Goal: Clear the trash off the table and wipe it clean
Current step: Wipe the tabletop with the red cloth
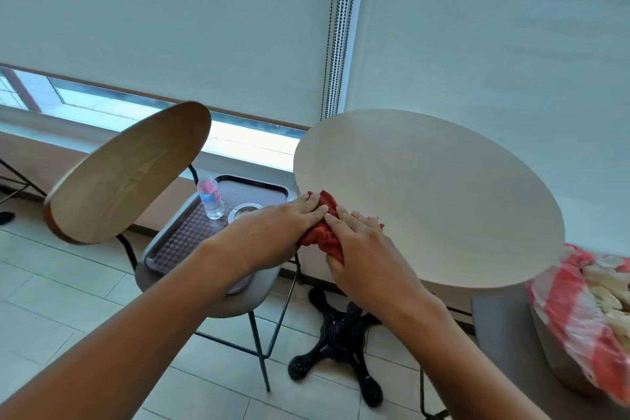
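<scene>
Both hands are down on a red cloth (322,232) at the near left edge of the round table (443,187); the left hand (289,218) lies flat on the cloth with its fingers straight and close together; the right hand (358,242) lies flat beside it, fingers straight too, and the fingertips of the two hands meet on top of the cloth; the cloth is all bunched up under them, and part of it hangs over the table's rim. The table top is pale and smooth; its black metal foot (341,334) stands on the tiled floor below.

Just left of the table is a chair (129,174) with a wooden back; a brown tray (191,232) sits on its seat; a small water bottle (210,198) stands upright on the tray, and a round glass dish (243,210) lies next to it, partly hidden by the left hand. At the far right, a bin with a red and white bag (572,310) holds crumpled white trash.
</scene>
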Action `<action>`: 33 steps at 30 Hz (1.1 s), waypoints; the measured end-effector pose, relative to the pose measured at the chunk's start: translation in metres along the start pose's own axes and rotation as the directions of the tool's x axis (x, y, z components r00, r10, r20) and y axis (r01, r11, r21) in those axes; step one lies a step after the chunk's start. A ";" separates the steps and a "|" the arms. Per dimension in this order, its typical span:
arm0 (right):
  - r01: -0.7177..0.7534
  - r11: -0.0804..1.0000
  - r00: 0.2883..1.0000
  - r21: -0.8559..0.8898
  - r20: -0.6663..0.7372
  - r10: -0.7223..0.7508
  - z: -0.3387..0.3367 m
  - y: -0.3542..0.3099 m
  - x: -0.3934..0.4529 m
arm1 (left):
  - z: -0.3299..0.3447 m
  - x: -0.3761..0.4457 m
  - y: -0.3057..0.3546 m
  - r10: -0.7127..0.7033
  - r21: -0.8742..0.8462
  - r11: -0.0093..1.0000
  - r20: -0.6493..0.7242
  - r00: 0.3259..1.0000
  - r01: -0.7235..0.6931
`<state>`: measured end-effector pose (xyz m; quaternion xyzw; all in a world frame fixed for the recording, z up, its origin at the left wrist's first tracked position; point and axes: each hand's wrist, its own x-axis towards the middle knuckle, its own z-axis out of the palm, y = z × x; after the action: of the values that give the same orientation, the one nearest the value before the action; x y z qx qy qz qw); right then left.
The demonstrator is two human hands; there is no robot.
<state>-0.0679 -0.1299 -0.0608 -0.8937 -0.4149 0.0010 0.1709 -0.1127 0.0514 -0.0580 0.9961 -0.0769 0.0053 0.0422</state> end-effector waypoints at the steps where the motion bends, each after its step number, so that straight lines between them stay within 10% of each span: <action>1: 0.006 1.000 1.000 -0.008 0.002 -0.006 0.000 -0.003 -0.003 | 0.000 -0.004 0.001 0.000 0.000 1.000 0.000 1.000 0.000; 14: 0.196 0.981 0.981 -0.003 0.013 -0.196 0.039 -0.047 0.015 | 0.012 -0.061 -0.044 -0.051 -0.105 0.993 0.013 0.999 0.052; 24: 0.124 0.984 0.906 0.126 0.390 -0.164 0.142 -0.077 0.059 | 0.084 -0.105 -0.123 -0.214 -0.135 0.945 0.437 0.874 0.299; 33: 0.083 0.992 0.834 0.098 0.537 -0.123 0.236 -0.089 0.148 | 0.159 -0.101 -0.219 -0.292 -0.161 0.897 0.485 0.824 0.412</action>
<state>-0.0712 0.1050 -0.2345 -0.8266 -0.4934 0.2590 0.0781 -0.1787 0.2689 -0.2364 0.9526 0.1020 -0.2426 0.1529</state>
